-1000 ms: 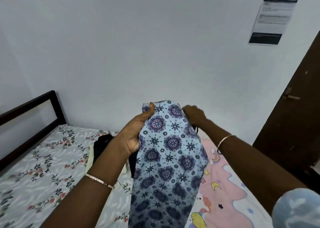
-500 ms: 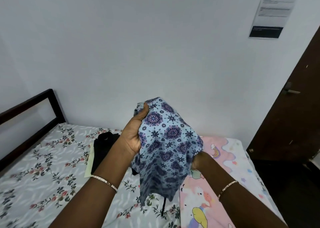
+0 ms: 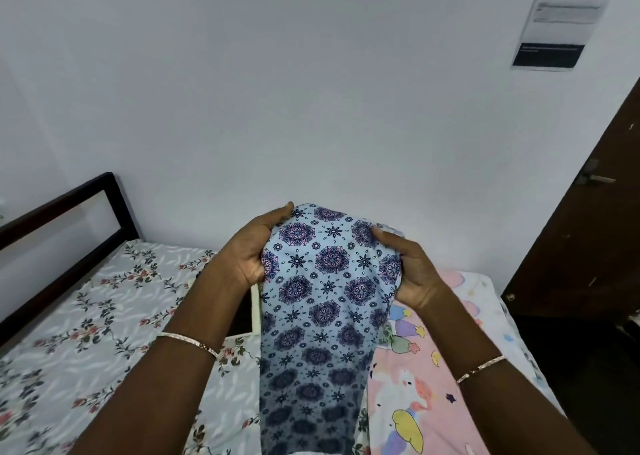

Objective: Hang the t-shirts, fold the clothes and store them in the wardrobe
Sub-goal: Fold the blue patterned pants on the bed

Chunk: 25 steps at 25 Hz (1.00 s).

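A light blue garment (image 3: pixel 322 302) with dark purple medallion prints hangs in front of me above the bed. My left hand (image 3: pixel 251 250) grips its upper left edge, thumb on top of the cloth. My right hand (image 3: pixel 412 271) grips its upper right edge. The cloth drapes down between my forearms to the bottom of the view. Behind it, mostly hidden, a dark garment and a pale folded piece (image 3: pixel 255 307) lie on the bed.
The bed carries a floral sheet (image 3: pixel 86 316) on the left and a pink cartoon-print cloth (image 3: pixel 426 378) on the right. A dark headboard frame (image 3: pixel 65 205) stands at left. A brown door (image 3: pixel 588 229) is at right, a paper notice (image 3: pixel 568 22) on the wall.
My right hand came up from under the garment and took hold of its upper right edge. The cloth now hangs spread between both hands instead of bunched.
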{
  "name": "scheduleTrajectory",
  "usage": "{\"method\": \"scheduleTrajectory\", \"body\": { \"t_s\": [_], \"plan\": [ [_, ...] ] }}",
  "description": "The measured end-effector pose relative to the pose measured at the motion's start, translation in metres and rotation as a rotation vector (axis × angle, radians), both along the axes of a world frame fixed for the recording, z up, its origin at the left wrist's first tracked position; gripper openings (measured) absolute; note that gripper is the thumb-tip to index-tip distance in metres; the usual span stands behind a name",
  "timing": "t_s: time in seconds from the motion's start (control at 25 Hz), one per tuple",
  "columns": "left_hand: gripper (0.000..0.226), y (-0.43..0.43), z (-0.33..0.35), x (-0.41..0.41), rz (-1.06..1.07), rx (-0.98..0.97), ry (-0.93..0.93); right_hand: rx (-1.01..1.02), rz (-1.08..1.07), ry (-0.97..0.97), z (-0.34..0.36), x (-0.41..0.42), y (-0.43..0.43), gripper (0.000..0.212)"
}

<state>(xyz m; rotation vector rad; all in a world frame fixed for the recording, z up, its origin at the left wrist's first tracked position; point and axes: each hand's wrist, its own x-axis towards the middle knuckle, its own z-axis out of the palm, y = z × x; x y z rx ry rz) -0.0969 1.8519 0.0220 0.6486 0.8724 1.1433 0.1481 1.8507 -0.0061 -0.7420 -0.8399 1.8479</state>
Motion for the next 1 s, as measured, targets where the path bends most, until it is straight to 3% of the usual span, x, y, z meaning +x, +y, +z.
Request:
{"method": "scheduleTrajectory", "body": {
  "t_s": [0.08,0.2,0.28,0.4,0.48,0.64,0.76,0.84,0.92,1.0],
  "plan": [
    [0.059,0.001,0.001,-0.009,-0.025,-0.030,0.025,0.028,0.009,-0.049,0.009,0.005,0.010,0.017],
    [0.075,-0.006,0.001,-0.019,-0.208,0.063,-0.134,0.035,-0.018,-0.107,0.017,0.010,0.023,0.022],
    [0.065,-0.010,-0.002,-0.022,-0.312,0.138,-0.169,0.060,0.001,-0.085,0.023,0.014,0.026,0.028],
    [0.060,-0.004,-0.008,-0.021,-0.241,0.141,0.104,0.099,-0.009,-0.199,0.028,0.020,0.034,0.032],
    [0.025,-0.006,-0.005,-0.013,-0.116,0.149,0.261,0.155,-0.036,-0.333,0.036,0.023,0.037,0.040],
    [0.020,0.000,-0.001,-0.002,0.006,0.185,0.262,0.159,-0.096,-0.414,0.037,0.026,0.045,0.047],
    [0.047,0.005,-0.002,0.004,0.109,0.142,0.235,0.113,-0.030,-0.331,0.028,0.028,0.044,0.055],
    [0.052,0.006,-0.002,0.009,0.182,0.130,0.285,0.123,0.043,-0.284,0.021,0.030,0.041,0.042],
    [0.045,0.008,-0.003,0.009,0.254,0.165,0.311,0.179,0.044,-0.357,0.016,0.033,0.039,0.025],
    [0.071,0.012,-0.007,0.008,0.272,0.176,0.346,0.196,-0.027,-0.413,0.013,0.032,0.040,0.042]
  ]
}}
